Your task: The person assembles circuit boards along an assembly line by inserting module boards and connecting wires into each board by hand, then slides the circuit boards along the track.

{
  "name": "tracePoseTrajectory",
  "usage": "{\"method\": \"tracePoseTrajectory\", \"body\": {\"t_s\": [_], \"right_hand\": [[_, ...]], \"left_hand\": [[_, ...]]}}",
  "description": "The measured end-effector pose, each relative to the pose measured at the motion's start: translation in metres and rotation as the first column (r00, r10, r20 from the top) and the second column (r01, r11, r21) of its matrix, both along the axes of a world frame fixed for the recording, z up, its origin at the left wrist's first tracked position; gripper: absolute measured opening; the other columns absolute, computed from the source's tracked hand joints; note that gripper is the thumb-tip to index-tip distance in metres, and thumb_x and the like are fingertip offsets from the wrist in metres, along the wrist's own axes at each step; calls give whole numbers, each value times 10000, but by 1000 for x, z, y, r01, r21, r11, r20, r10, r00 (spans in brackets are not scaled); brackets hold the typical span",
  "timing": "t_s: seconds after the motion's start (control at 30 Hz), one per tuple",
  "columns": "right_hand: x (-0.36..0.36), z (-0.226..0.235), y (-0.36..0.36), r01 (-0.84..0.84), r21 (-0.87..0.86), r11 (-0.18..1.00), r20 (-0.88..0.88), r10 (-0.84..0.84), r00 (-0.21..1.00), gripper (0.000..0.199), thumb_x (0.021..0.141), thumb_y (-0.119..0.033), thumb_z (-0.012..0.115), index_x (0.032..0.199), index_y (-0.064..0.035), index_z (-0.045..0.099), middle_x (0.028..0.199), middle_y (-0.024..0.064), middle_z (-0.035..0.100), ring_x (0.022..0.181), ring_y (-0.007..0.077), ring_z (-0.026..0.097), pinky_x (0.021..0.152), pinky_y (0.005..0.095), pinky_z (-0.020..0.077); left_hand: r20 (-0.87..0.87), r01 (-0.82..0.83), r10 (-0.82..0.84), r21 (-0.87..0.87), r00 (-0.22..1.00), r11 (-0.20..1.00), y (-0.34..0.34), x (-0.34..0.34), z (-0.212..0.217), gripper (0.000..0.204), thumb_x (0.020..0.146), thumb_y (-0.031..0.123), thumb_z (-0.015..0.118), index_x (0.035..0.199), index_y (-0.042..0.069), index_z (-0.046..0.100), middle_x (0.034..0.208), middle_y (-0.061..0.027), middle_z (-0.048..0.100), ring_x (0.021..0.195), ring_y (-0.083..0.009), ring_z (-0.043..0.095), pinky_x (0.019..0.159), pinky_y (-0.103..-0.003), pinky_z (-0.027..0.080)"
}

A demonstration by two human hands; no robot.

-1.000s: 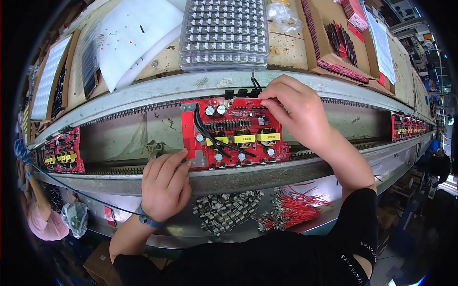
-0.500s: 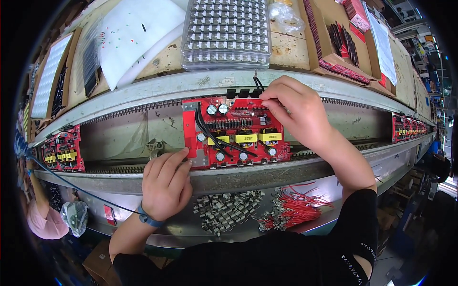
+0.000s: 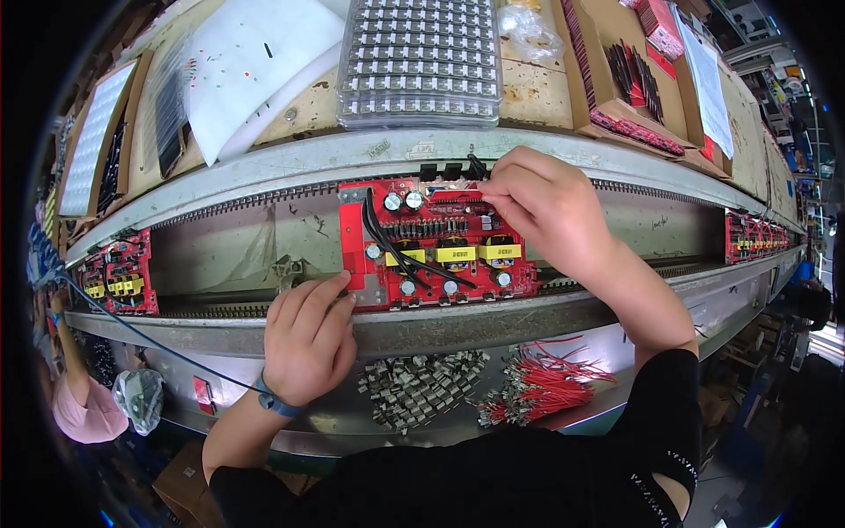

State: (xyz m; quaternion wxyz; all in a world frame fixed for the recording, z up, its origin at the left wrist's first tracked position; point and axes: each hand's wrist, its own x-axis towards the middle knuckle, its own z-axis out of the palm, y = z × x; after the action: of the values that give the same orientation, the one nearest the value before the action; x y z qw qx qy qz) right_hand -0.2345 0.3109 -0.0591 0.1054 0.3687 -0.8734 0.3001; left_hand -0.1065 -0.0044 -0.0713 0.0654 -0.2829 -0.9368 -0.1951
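A red circuit board (image 3: 437, 248) with black wires, yellow coils and silver capacitors sits on the conveyor rails (image 3: 264, 198) in front of me. My right hand (image 3: 546, 207) rests on the board's far right corner, fingers pinched over a small black part at its back edge. My left hand (image 3: 305, 334) lies on the near rail (image 3: 440, 330), fingertips touching the board's lower left corner. A blue wrist strap with a thin cord (image 3: 277, 405) circles my left wrist.
More red boards ride the rails at far left (image 3: 119, 280) and far right (image 3: 755, 238). A pile of small grey parts (image 3: 421, 387) and a bundle of red wires (image 3: 539, 387) lie below the near rail. Trays (image 3: 422, 57) and cardboard boxes (image 3: 629, 75) fill the shelf behind. Another person (image 3: 79, 405) is at lower left.
The board has slid slightly to the right along the rails, with both hands staying on it.
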Motion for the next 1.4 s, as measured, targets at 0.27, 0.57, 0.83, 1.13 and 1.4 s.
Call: {"method": "tracePoseTrajectory", "body": {"t_s": [0.27, 0.57, 0.83, 1.13, 1.4], "right_hand": [[7, 1, -4, 35, 72, 997, -87, -29, 996, 137, 792, -1, 769, 873, -50, 670, 826, 82, 593, 722, 290, 641, 618, 398, 517], [6, 5, -4, 7, 71, 997, -72, -2, 997, 141, 788, -13, 773, 883, -59, 679, 831, 74, 603, 720, 292, 643, 614, 397, 518], [7, 9, -4, 6, 36, 999, 18, -7, 1000, 151, 820, -24, 773, 939, -57, 686, 860, 68, 619, 728, 267, 651, 628, 370, 524], [-2, 0, -7, 109, -61, 992, -10, -110, 994, 126, 860, -41, 746, 913, -23, 634, 856, 99, 591, 705, 228, 631, 645, 340, 509], [-3, 4, 2, 126, -74, 989, 151, -114, 982, 167, 843, -33, 732, 861, -6, 568, 792, 108, 574, 684, 272, 607, 609, 383, 474]], "left_hand": [[-7, -1, 1, 0, 1000, 1000, 1, -1, 1, 419, 719, -4, 661, 1138, 1, 671, 1295, -169, 651, 1112, -376, 631, 966, -489, 489], [-15, -1, 1, -8, 1000, 1000, 1, -1, 2, 419, 719, -6, 658, 1138, 4, 673, 1293, -164, 650, 1110, -374, 629, 957, -485, 489], [-23, -1, 0, -22, 1000, 1000, 0, -1, 1, 372, 732, 43, 685, 1101, -1, 688, 1286, -158, 656, 1111, -343, 635, 944, -463, 490], [-20, 3, -4, -23, 1000, 1000, 2, -3, 2, 380, 723, 34, 690, 1102, 2, 688, 1277, -162, 657, 1105, -349, 639, 933, -464, 496], [-25, 5, -6, -25, 1000, 1000, 0, -1, 1, 391, 716, 31, 691, 1105, 2, 685, 1279, -163, 656, 1100, -353, 639, 931, -467, 499]]}}
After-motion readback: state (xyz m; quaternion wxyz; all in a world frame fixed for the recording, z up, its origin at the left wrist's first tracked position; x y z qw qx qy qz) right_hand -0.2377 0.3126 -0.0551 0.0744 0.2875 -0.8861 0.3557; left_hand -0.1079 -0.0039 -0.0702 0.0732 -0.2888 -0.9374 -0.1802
